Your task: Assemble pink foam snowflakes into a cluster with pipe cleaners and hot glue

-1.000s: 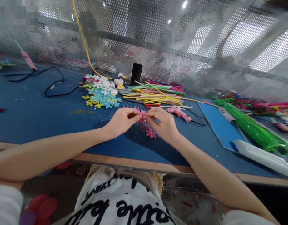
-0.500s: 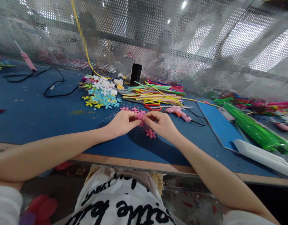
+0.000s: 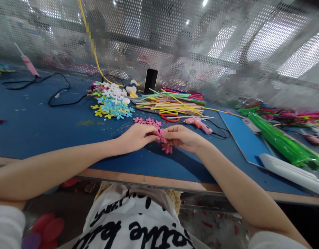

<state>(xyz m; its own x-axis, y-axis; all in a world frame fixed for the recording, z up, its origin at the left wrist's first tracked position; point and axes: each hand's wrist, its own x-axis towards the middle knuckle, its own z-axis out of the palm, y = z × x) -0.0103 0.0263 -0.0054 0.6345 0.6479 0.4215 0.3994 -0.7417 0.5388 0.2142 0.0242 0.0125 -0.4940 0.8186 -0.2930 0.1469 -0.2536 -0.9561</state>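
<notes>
The wooden front edge (image 3: 149,180) of the table (image 3: 45,131) runs across in front of my body, below both wrists, and at the far side a perforated metal screen (image 3: 162,38) closes off the work surface. I have the widest stretch of blue top out to my left, with a narrower strip between my hands and the front edge. My left hand (image 3: 135,138) pinches a pink fuzzy piece (image 3: 161,136) between thumb and fingers, and my right hand (image 3: 184,138) has its fingertips closed on the other side of it, so the piece sits between my two hands, near the middle of the table. It looks soft and looped, with small rounded petals; my fingers hide part of it. Just below it lies a loose pink flower (image 3: 167,148), and a row of pink flowers (image 3: 149,121) lies just beyond my left fingers. Past my right hand come red-handled scissors (image 3: 170,118) and a pink glue gun (image 3: 198,125) with its dark cord, which crowd that side. Farther back are a pile of coloured fuzzy sticks (image 3: 172,103), a leaning phone (image 3: 151,81) and a heap of white, blue and yellow flowers (image 3: 114,102). To the right, a blue board (image 3: 239,135) and a green bundle (image 3: 281,138) take up the table.
</notes>
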